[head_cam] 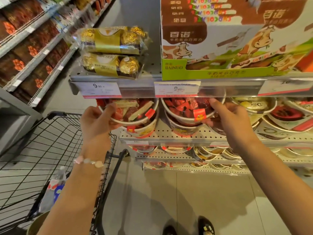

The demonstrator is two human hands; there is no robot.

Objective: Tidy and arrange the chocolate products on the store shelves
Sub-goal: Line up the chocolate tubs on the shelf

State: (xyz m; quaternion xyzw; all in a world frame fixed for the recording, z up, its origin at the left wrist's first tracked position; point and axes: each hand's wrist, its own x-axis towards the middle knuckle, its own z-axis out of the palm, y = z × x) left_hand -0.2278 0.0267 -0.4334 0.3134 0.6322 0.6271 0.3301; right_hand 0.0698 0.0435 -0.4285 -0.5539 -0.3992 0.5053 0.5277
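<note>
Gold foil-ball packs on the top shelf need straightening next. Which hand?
Left, probably. The left hand sits directly below the gold packs; the right hand grips a tub farther right.

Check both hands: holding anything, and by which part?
Left hand grips the left chocolate tub by its rim, thumb over the lid. Right hand grips the neighbouring tub at its right rim and side.

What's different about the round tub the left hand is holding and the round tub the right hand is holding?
The left hand grips a round white tub showing long pale wafer-like bars among red wrappers; the right hand grips a round white tub showing only small red wrapped sweets. The left tub stands at the shelf's end, the right tub further in. Both have red labels and sit stacked on another tub.
</note>
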